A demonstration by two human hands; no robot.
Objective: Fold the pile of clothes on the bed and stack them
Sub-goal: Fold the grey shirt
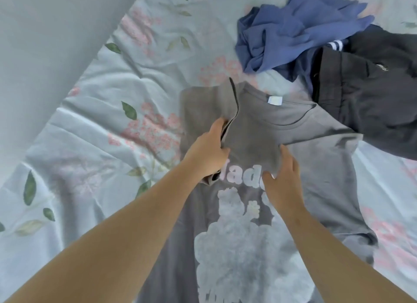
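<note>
Looking down, we see the grey cotton T-shirt with a pale printed graphic (259,126) lying print side up at the centre of the bed, collar toward 12 o'clock. Our left hand (209,151) is clamped on the shirt's 9 o'clock edge, where a fold of fabric is lifted; the fingers seem curled under it, though blur hides them. Our right hand (282,178) lies flat on the chest, fingers spread apart, just beside the left. The crumpled blue fabric garment (293,32) sits at 1 o'clock, touching the black fabric garment (365,99) at 2 o'clock. Both rest on the pale sheet printed with pink flowers and green leaves (90,122).
</note>
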